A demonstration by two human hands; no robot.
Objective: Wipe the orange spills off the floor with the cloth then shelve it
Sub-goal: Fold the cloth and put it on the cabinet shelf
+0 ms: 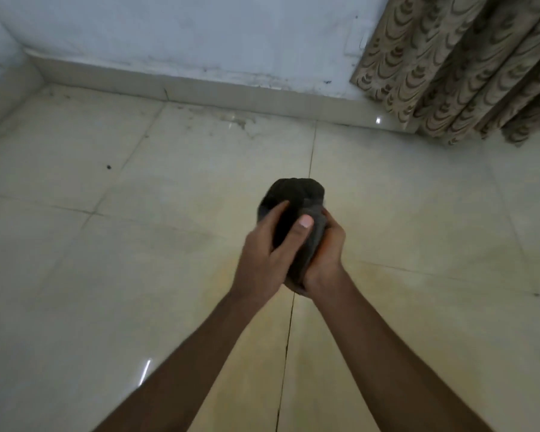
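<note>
Hands: two, both bare, meeting at the centre of the frame with forearms rising from the bottom edge.
Left hand [267, 251]: wrapped around the left side of the cloth, thumb laid across its front with the nail showing, fingers curled onto the dark fabric.
Right hand [326, 254]: cupped against the right and lower side of the cloth, fingers tucked behind it and mostly hidden.
Cloth [296, 198]: one, dark grey to black, bunched into a rounded wad; its upper part bulges above both hands, its lower end pokes out between the wrists. It is held up above the floor, not touching it.
Floor [106, 275]: glossy cream tiles with thin dark joints; one joint runs straight down under the hands. A faint yellowish-orange tint lies across the tiles below and to the right of the hands. One small dark speck [108, 166] sits at the left middle.
Skirting [200, 95]: one pale strip along the wall base, with grime beside it.
Wall [184, 32]: pale blue-white, scuffed, across the top.
Curtain [455, 67]: one, beige with a brown scalloped pattern, hanging in folds at the upper right.
</note>
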